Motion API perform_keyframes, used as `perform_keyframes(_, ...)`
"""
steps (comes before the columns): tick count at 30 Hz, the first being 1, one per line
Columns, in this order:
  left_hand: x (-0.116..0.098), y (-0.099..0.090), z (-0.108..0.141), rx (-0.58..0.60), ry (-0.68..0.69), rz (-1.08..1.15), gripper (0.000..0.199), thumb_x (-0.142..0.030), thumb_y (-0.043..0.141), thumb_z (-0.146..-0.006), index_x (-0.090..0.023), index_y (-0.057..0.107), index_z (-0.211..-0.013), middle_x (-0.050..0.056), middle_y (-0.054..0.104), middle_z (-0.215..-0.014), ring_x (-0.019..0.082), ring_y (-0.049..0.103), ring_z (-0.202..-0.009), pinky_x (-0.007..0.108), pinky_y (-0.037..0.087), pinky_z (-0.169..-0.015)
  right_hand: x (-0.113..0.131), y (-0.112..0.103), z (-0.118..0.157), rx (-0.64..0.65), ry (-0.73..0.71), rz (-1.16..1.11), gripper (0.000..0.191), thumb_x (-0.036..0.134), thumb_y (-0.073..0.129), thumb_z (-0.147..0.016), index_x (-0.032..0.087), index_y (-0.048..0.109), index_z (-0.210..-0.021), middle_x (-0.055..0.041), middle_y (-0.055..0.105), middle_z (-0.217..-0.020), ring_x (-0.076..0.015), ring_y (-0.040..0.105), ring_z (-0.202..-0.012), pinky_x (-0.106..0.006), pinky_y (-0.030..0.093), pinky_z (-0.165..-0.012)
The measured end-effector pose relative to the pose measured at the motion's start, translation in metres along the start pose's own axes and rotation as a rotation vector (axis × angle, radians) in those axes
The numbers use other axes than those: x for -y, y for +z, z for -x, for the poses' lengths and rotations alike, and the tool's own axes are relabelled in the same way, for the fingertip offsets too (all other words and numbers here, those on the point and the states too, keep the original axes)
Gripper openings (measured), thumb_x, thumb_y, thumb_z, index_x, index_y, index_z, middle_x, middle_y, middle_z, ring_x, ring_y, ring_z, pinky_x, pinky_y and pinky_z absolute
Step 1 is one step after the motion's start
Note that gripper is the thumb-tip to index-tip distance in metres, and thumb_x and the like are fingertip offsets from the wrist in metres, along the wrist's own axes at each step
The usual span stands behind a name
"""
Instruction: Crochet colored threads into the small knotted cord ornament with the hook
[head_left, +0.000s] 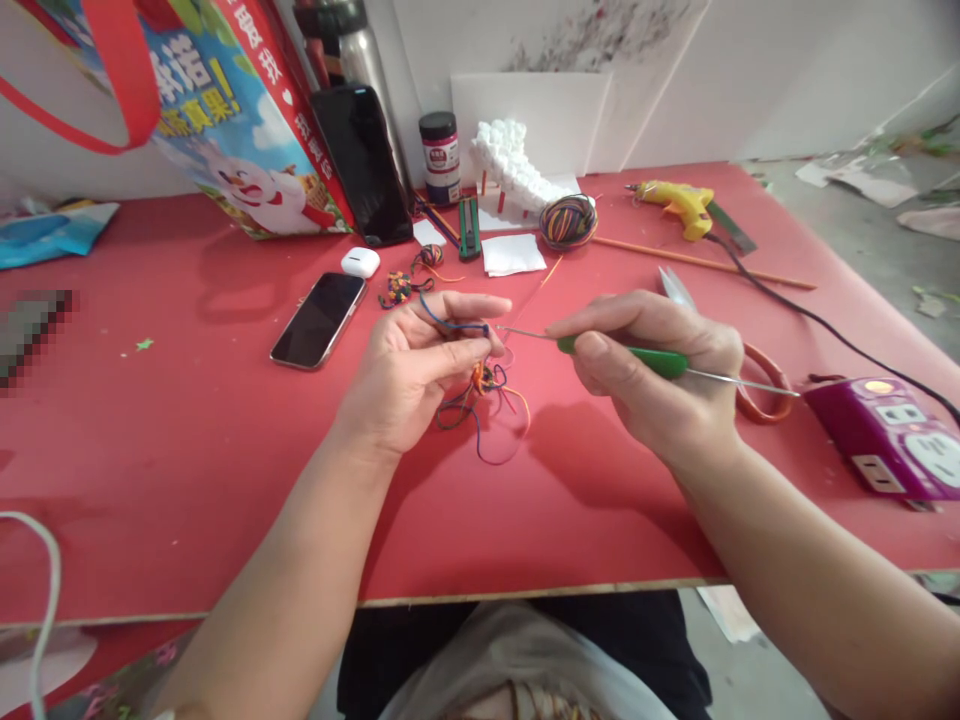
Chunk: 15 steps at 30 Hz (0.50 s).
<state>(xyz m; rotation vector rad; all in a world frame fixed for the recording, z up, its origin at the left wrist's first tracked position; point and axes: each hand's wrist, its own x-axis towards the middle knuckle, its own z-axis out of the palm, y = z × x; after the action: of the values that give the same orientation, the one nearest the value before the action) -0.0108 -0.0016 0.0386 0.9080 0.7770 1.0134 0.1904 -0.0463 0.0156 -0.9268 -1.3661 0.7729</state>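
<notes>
My left hand (pixel 420 365) pinches multicoloured yarn (pixel 486 378) between thumb and fingers, with a dark blue strand running over the index finger. Below the fingertips hangs a small tangle with orange and dark loops. In my right hand (pixel 660 370) is a crochet hook with a green handle (pixel 660 361), gripped between thumb and fingers. Its thin metal tip points left and lies close to the yarn at my left fingertips; whether it touches cannot be made out. A ball of multicoloured yarn (pixel 568 221) rests beyond my hands.
Scissors (pixel 765 385) and a purple power socket block (pixel 889 440) lie by my right hand. Behind are a yellow glue gun (pixel 679 205), a wooden stick (pixel 712 261) and a green cutter (pixel 469 228). A phone (pixel 320 320) and white earbud case (pixel 361 262) lie left.
</notes>
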Motion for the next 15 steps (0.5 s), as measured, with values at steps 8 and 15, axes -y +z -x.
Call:
perform_keyframes(8,0.013,-0.007,-0.009,-0.026,-0.174,0.138,0.022,-0.005,0.097,-0.066,-0.012,0.085,-0.083,0.007,0.079,-0.073,0.011,0.073,-0.066,0.012,0.048,-0.051,-0.008,0.002,0.0,-0.015,0.143,-0.163,0.014,0.034,0.08,-0.097,0.021,0.084,-0.096,0.0033,0.057,-0.062,-0.0103,0.044,-0.051,-0.026,0.036,-0.046)
perform_keyframes(15,0.014,-0.005,-0.01,-0.038,-0.205,0.183,0.022,0.0,0.096,-0.065,-0.013,0.079,-0.072,0.005,0.078,-0.07,0.009,0.069,-0.059,0.012,0.044,-0.048,-0.006,0.004,-0.009,-0.06,0.273,-0.302,0.012,0.031,0.084,-0.089,0.019,0.082,-0.086,0.0065,0.049,-0.054,-0.0072,0.037,-0.046,-0.022,0.026,-0.042)
